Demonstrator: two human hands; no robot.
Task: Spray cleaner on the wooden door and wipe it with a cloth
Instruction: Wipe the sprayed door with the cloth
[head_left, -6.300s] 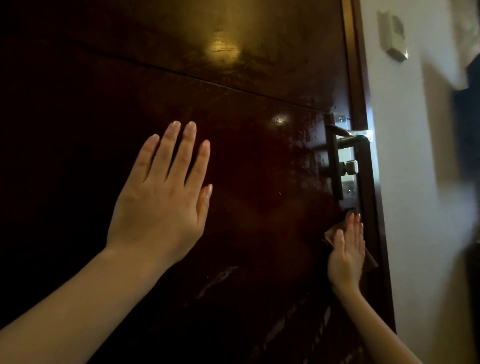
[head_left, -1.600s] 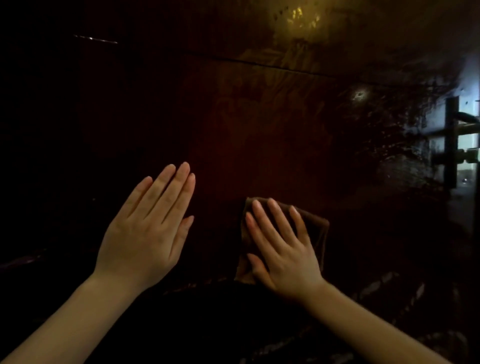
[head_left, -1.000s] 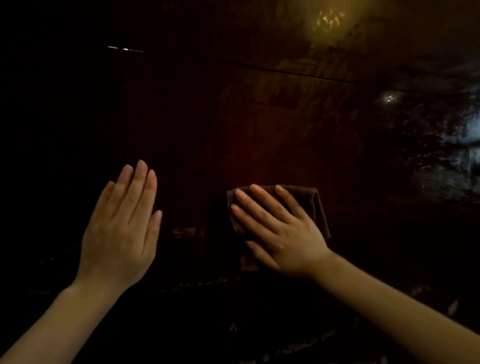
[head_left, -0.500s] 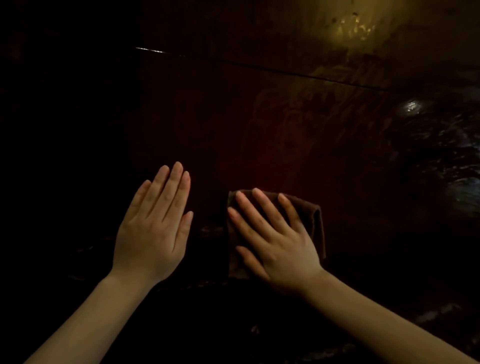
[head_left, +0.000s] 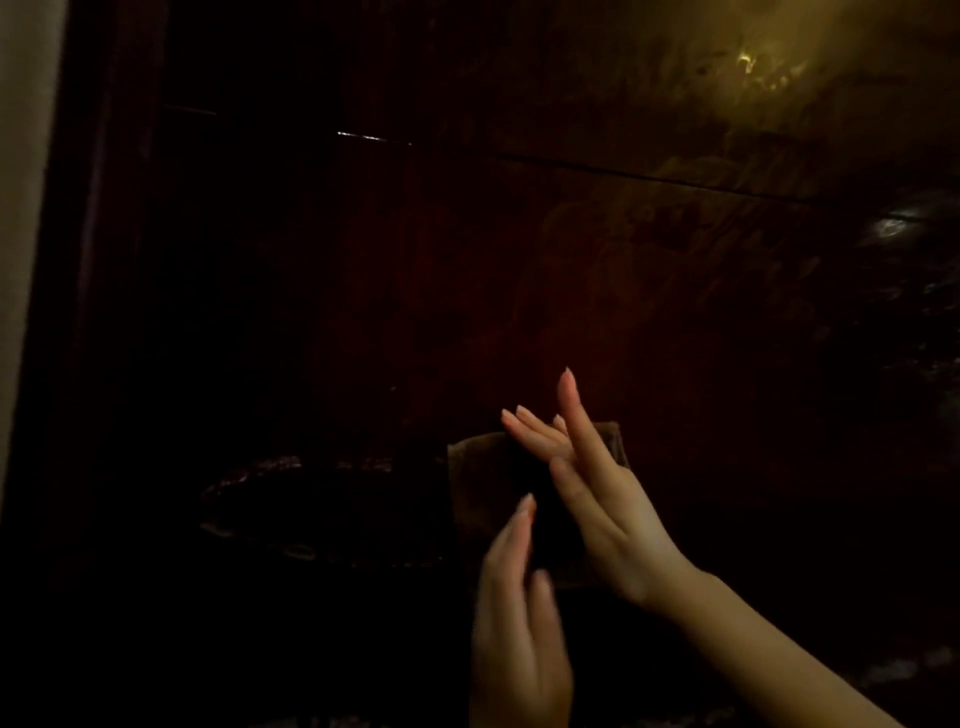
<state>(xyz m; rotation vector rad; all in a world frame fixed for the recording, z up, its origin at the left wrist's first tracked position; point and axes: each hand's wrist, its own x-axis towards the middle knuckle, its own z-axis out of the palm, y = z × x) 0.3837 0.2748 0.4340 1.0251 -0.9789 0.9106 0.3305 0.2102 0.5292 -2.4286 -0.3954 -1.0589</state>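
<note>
The dark glossy wooden door (head_left: 519, 260) fills the view, wet streaks shining on its lower part. A brown folded cloth (head_left: 483, 467) lies flat against it at the lower middle. My right hand (head_left: 597, 499) presses the cloth with straight fingers, one finger lifted off the surface. My left hand (head_left: 514, 623) is just below and left of it, turned edge-on with straight fingers, its fingertip near the cloth's lower edge; I cannot tell whether it touches the cloth. No spray bottle is in view.
The door frame (head_left: 83, 260) and a strip of pale wall (head_left: 21, 208) run down the far left. A horizontal panel groove (head_left: 623, 176) crosses the door above my hands. A lamp's reflection (head_left: 753, 67) glows at the top right.
My left hand has left its flat rest on the door and moved right, next to the cloth under my right hand. The view has shifted left, showing the door frame.
</note>
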